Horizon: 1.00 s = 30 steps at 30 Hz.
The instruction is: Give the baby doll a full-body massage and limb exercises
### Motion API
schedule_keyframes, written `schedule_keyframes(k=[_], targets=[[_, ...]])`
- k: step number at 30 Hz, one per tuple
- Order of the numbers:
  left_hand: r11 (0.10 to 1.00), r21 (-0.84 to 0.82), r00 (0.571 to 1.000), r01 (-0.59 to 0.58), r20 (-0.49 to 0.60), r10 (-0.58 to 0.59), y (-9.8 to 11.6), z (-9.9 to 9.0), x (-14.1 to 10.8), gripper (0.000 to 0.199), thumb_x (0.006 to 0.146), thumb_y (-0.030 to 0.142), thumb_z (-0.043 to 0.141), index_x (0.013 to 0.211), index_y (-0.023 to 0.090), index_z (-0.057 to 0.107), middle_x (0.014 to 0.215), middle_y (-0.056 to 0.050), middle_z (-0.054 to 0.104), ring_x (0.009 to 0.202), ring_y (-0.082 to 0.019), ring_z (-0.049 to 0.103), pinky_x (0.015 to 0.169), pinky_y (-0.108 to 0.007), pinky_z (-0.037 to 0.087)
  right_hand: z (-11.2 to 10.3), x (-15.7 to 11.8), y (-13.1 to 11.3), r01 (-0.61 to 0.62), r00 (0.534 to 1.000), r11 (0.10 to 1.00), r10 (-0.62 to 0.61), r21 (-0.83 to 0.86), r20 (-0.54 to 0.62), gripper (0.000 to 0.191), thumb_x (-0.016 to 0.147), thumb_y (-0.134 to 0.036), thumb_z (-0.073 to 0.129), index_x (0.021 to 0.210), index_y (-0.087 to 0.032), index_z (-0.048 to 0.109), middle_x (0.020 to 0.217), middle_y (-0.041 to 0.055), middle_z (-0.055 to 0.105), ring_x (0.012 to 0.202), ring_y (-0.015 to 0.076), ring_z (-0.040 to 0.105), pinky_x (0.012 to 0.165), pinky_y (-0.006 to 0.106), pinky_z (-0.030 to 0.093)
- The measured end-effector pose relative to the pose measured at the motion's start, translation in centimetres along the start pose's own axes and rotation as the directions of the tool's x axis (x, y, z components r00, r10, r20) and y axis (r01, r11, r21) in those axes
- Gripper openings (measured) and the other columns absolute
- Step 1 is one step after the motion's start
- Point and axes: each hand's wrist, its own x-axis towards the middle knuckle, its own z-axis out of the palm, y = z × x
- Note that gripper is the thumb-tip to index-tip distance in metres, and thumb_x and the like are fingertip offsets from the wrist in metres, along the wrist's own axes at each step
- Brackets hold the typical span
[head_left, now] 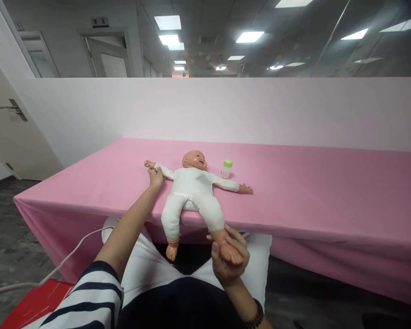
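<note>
While the left hand (155, 177) pinches the white-suited plastic baby doll (192, 183) near its wrist, the right hand's (231, 261) fingers curl around its bare foot.

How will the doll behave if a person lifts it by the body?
The doll will probably flop: its cloth body looks soft, and one leg droops over the edge of the table. The head, shiny like hard plastic, may feel heavier and loll.

On the pink cloth (311, 192), a doll (192, 183) lies on its back — legs over the six o'clock edge. A green-capped bottle (226, 170) stands at two o'clock from its torso.
</note>
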Motion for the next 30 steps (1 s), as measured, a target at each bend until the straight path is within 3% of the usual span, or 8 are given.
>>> schedule_keyframes(k=[2,5,9,13,16,21,26,30], targets=[[0.999,-0.013,0.999,0.043,-0.024,-0.043,0.0,-0.1,0.1,0.051,0.101,0.045,0.053,0.137,0.011,0.040,0.121,-0.023,0.064,0.111,-0.030,0.069,0.081,-0.038,0.061,-1.2,-3.0,0.5,-0.085,0.996,0.995,0.084,0.049,0.010,0.047,0.084,-0.010,0.071,0.126,-0.025,0.056,0.126,0.0126,0.063,0.091,0.0246,0.075,0.060,0.041,0.070],[0.996,-0.022,0.995,0.084,-0.048,-0.085,0.2,-0.1,0.1,0.050,0.102,0.045,0.052,0.135,0.009,0.042,0.120,-0.024,0.064,0.109,-0.030,0.069,0.078,-0.038,0.061,-1.6,-7.0,1.8,-0.095,0.994,0.995,0.093,0.028,0.052,0.046,0.084,-0.009,0.071,0.124,-0.030,0.059,0.125,0.0110,0.062,0.092,0.0266,0.076,0.060,0.042,0.072],[0.998,-0.029,0.997,0.052,-0.049,-0.054,0.8,-0.2,-0.3,0.049,0.102,0.048,0.051,0.133,0.011,0.043,0.119,-0.022,0.065,0.111,-0.029,0.069,0.083,-0.037,0.061,-0.6,-8.3,3.3,-0.062,0.996,0.998,0.059,0.030,0.070,0.046,0.085,-0.011,0.071,0.125,-0.031,0.058,0.126,0.0112,0.061,0.092,0.0278,0.077,0.061,0.043,0.072],[0.999,0.046,0.998,0.008,-0.069,-0.005,1.4,-0.3,-1.2,0.052,0.101,0.045,0.053,0.138,0.012,0.039,0.122,-0.022,0.066,0.114,-0.030,0.069,0.092,-0.039,0.058,0.9,-4.2,2.8,0.009,1.000,1.000,-0.009,0.012,-0.002,0.049,0.083,-0.010,0.074,0.125,-0.028,0.057,0.127,0.0113,0.062,0.097,0.0265,0.076,0.065,0.042,0.071],[0.976,0.130,0.984,-0.176,-0.003,0.178,1.8,-0.2,-2.0,0.056,0.102,0.039,0.050,0.148,0.013,0.030,0.135,-0.022,0.062,0.117,-0.028,0.067,0.099,-0.043,0.054,2.9,0.7,1.8,0.090,0.996,0.995,-0.090,0.030,-0.005,0.052,0.083,-0.015,0.077,0.127,-0.026,0.054,0.125,0.0110,0.066,0.109,0.0282,0.072,0.081,0.047,0.068],[0.855,0.181,0.866,-0.486,0.229,0.444,2.1,-0.1,-3.0,0.057,0.100,0.031,0.050,0.154,0.019,0.033,0.144,-0.018,0.057,0.126,-0.027,0.062,0.102,-0.043,0.052,7.2,7.2,1.8,-0.077,0.984,0.992,0.060,0.095,0.170,0.034,0.093,-0.025,0.067,0.125,-0.024,0.055,0.127,0.0127,0.066,0.124,0.0276,0.065,0.104,0.052,0.055],[0.612,0.304,0.662,-0.730,0.537,0.523,2.4,0.1,-3.9,0.050,0.093,0.017,0.054,0.143,0.025,0.055,0.141,-0.010,0.062,0.131,-0.026,0.057,0.107,-0.041,0.050,10.2,9.5,2.9,-0.315,0.926,0.939,0.272,0.136,0.262,0.029,0.095,-0.034,0.066,0.120,-0.021,0.058,0.123,0.0116,0.069,0.120,0.0231,0.065,0.107,0.045,0.054],[0.599,0.321,0.664,-0.733,0.528,0.530,2.3,0.2,-4.0,0.049,0.094,0.015,0.053,0.142,0.026,0.055,0.141,-0.009,0.061,0.131,-0.025,0.057,0.107,-0.042,0.051,9.9,9.3,2.7,-0.336,0.924,0.927,0.291,0.165,0.248,0.031,0.094,-0.033,0.068,0.121,-0.021,0.059,0.126,0.0116,0.068,0.121,0.0229,0.065,0.107,0.045,0.053]])
